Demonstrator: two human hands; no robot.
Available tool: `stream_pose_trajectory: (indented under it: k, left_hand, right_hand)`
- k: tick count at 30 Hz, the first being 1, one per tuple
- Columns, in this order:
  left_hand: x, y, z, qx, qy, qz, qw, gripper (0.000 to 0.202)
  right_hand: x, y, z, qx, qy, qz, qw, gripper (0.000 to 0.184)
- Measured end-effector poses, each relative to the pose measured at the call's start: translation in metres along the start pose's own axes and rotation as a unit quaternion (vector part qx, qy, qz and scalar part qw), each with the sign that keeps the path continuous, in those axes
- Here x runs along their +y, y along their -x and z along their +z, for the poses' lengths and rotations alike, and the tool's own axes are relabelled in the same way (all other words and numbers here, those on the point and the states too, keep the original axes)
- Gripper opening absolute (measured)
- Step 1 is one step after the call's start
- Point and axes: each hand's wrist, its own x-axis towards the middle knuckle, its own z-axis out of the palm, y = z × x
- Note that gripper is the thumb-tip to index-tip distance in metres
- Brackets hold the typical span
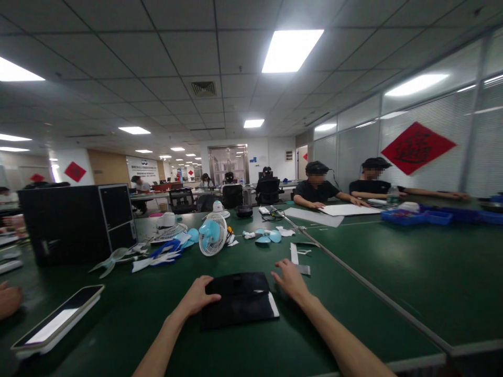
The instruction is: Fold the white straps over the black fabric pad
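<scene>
A flat black folder (239, 301) with a flap and a small tab lies on the green table in front of me. White, paper-like material (272, 305) shows at its right edge. My left hand (196, 296) grips the folder's upper left edge, its thumb resting on top. To the right of the folder, my right hand (291, 280) is held with fingers bent and apart. Nothing shows in it, and a small gap separates it from the folder. White strips (294, 254) lie just beyond my right hand.
A white-and-blue fan (212, 234), blue fan blades (268, 235) and gloves (161, 256) lie farther back. A black computer case (74, 225) stands left, behind a phone (58, 319). Another person's hand (10, 300) is at the left edge. Co-workers (316, 186) sit across, near blue trays (404, 216).
</scene>
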Motion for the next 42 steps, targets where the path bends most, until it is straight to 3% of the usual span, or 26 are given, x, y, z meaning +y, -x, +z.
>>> stream_pose_trajectory:
  k: [3, 8, 16, 26, 31, 36, 40, 42]
  left_hand:
    - [0.001, 0.0, -0.001, 0.0, 0.007, -0.001, 1.0, 0.086]
    - [0.005, 0.002, -0.002, 0.0, 0.006, 0.003, 1.0, 0.084]
    - [0.01, 0.005, -0.004, -0.003, 0.004, 0.001, 1.0, 0.085]
    - [0.008, 0.004, -0.003, -0.008, 0.004, 0.002, 1.0, 0.085]
    - [0.009, 0.004, -0.003, -0.016, 0.001, -0.012, 1.0, 0.087]
    - [0.005, 0.002, -0.002, -0.007, 0.011, -0.006, 1.0, 0.085]
    - [0.003, 0.0, 0.0, 0.008, 0.024, 0.008, 1.0, 0.084]
    - [0.003, -0.002, -0.001, 0.045, 0.033, 0.021, 0.998, 0.079]
  right_hand:
    - [0.026, -0.009, -0.009, 0.014, 0.071, 0.066, 0.995, 0.031]
    - [0.056, -0.016, -0.014, -0.006, 0.108, 0.114, 0.988, 0.035]
    - [0.068, -0.018, -0.011, -0.041, 0.116, 0.135, 0.983, 0.026]
    - [0.082, -0.019, -0.015, -0.027, 0.1, 0.177, 0.979, 0.027]
    - [0.085, -0.019, -0.028, 0.003, 0.09, 0.203, 0.975, 0.029]
    - [0.078, -0.015, -0.047, 0.083, 0.084, 0.21, 0.971, 0.036]
    - [0.052, -0.01, -0.054, 0.189, -0.063, 0.117, 0.973, 0.033]
    - [0.034, -0.007, -0.054, 0.19, -0.184, 0.055, 0.963, 0.032]
